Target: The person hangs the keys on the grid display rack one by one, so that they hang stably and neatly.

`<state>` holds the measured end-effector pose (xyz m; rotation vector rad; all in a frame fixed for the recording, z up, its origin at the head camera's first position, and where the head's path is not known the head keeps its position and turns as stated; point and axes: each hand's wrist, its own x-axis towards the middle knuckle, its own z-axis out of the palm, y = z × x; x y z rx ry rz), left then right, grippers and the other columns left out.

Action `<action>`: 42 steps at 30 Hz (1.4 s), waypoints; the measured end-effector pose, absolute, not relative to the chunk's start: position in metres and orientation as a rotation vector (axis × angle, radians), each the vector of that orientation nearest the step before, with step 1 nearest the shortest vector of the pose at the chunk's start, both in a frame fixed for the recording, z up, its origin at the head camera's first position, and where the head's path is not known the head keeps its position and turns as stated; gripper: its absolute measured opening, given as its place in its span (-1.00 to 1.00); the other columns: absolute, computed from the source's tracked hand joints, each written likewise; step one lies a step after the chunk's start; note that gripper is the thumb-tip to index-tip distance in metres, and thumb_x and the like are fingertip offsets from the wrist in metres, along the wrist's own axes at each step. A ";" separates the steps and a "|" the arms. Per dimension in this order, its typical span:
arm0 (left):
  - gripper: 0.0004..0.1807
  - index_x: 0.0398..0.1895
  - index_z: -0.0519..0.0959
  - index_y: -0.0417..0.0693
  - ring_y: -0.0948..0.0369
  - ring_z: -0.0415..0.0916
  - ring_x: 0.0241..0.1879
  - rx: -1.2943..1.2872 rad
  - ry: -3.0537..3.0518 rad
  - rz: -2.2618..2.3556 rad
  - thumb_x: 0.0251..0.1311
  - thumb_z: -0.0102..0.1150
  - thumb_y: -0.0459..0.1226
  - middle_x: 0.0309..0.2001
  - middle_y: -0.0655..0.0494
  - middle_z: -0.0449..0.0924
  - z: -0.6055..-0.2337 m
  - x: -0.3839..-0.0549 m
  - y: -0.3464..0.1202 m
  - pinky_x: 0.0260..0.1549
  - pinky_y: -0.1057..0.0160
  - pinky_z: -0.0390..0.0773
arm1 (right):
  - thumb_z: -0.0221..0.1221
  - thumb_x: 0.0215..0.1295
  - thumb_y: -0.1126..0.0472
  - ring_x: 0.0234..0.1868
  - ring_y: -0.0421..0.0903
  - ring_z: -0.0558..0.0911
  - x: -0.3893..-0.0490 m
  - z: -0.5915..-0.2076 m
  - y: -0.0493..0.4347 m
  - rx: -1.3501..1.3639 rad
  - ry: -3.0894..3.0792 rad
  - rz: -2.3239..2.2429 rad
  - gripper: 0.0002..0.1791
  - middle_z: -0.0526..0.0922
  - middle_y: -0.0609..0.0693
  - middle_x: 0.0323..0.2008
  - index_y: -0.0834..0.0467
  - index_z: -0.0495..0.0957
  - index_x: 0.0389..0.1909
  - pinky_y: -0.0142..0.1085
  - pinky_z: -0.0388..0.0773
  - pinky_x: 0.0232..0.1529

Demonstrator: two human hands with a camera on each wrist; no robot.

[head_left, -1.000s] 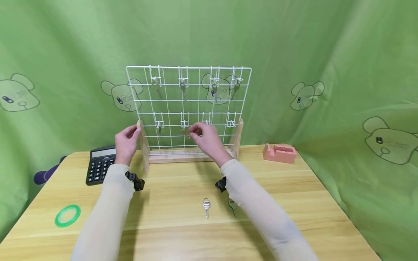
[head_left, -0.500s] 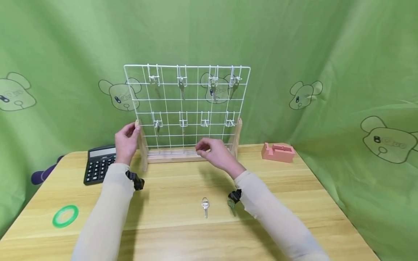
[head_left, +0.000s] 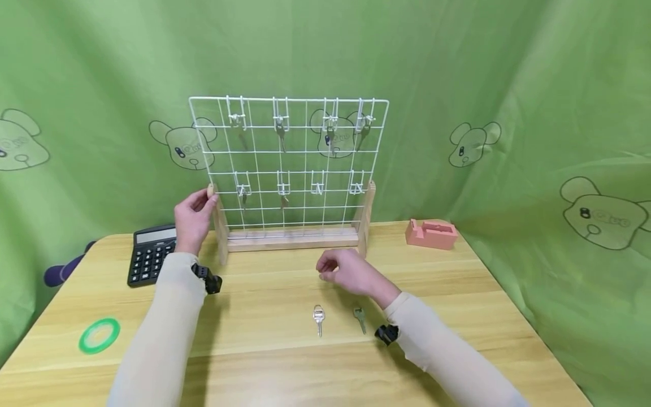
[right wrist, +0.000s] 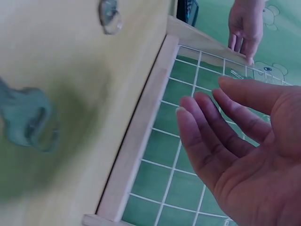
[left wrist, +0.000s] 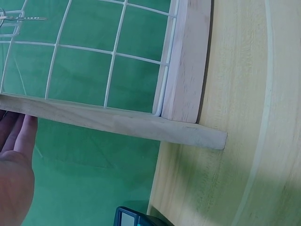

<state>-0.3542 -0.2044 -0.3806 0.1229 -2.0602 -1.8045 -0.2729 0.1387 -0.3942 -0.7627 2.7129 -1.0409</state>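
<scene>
A white wire grid rack [head_left: 305, 151] stands upright in a wooden base, with keys on all its top-row hooks. In the lower row, keys hang from the two left hooks; the two right hooks [head_left: 317, 187] carry none. My left hand [head_left: 193, 219] pinches the top of the rack's left wooden post [head_left: 221, 226]. Above the table, in front of the base, my right hand [head_left: 351, 272] has loosely curled fingers with nothing between them, as the right wrist view shows. Just nearer to me lie a silver key [head_left: 319, 320] and a darker key [head_left: 359, 320].
A black calculator [head_left: 148, 263] lies left of the rack, partly behind my left hand. Toward the front left is a green tape roll [head_left: 99, 336]. A pink tape dispenser [head_left: 431, 234] stands at the back right. Green curtain [head_left: 417, 68] surrounds the wooden table's back and sides.
My right hand has come away from the lower-row hooks, down and toward me, to a spot above the table. A key is left hanging there. My left hand stays on the post.
</scene>
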 end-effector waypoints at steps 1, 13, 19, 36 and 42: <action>-0.52 0.26 0.47 -0.18 0.09 0.46 0.19 0.119 -2.056 -1.810 0.32 0.23 -0.22 0.21 -0.13 0.50 -0.381 -0.354 -0.205 0.16 0.33 0.47 | 0.27 0.21 0.41 -0.25 -0.16 0.57 -0.271 -0.397 0.140 -0.774 2.705 -1.029 -0.85 0.63 -0.08 -0.33 0.19 0.63 -0.21 -0.31 0.60 -0.14; -0.50 0.28 0.46 -0.16 0.12 0.46 0.19 0.139 -2.054 -1.831 0.32 0.23 -0.19 0.22 -0.10 0.50 -0.380 -0.353 -0.205 0.15 0.36 0.47 | 0.26 0.21 0.47 -0.10 0.02 0.61 -0.258 -0.421 0.143 -0.938 2.555 -0.917 -0.76 0.64 0.12 -0.14 0.31 0.60 -0.08 -0.09 0.61 0.01; -0.50 0.28 0.46 -0.15 0.13 0.45 0.20 0.146 -2.055 -1.826 0.32 0.23 -0.19 0.24 -0.10 0.49 -0.380 -0.354 -0.205 0.15 0.37 0.46 | 0.28 0.19 0.46 -0.12 0.00 0.59 -0.256 -0.430 0.141 -0.973 2.540 -0.834 -0.75 0.62 0.03 -0.17 0.27 0.61 -0.09 -0.18 0.60 0.00; -0.47 0.29 0.45 -0.15 0.10 0.44 0.21 0.169 -2.048 -1.851 0.30 0.24 -0.16 0.24 -0.12 0.48 -0.381 -0.353 -0.203 0.17 0.33 0.45 | 0.34 0.13 0.41 -0.28 -0.19 0.48 -0.257 -0.445 0.135 -1.014 2.621 -0.656 -0.80 0.49 -0.11 -0.32 0.13 0.60 -0.26 -0.40 0.52 -0.19; -0.47 0.29 0.45 -0.14 0.09 0.43 0.23 0.178 -2.062 -1.846 0.30 0.24 -0.15 0.25 -0.12 0.47 -0.380 -0.352 -0.203 0.19 0.32 0.44 | 0.33 0.14 0.42 -0.33 -0.24 0.46 -0.258 -0.447 0.134 -0.998 2.626 -0.684 -0.81 0.49 -0.14 -0.38 0.09 0.56 -0.36 -0.42 0.52 -0.24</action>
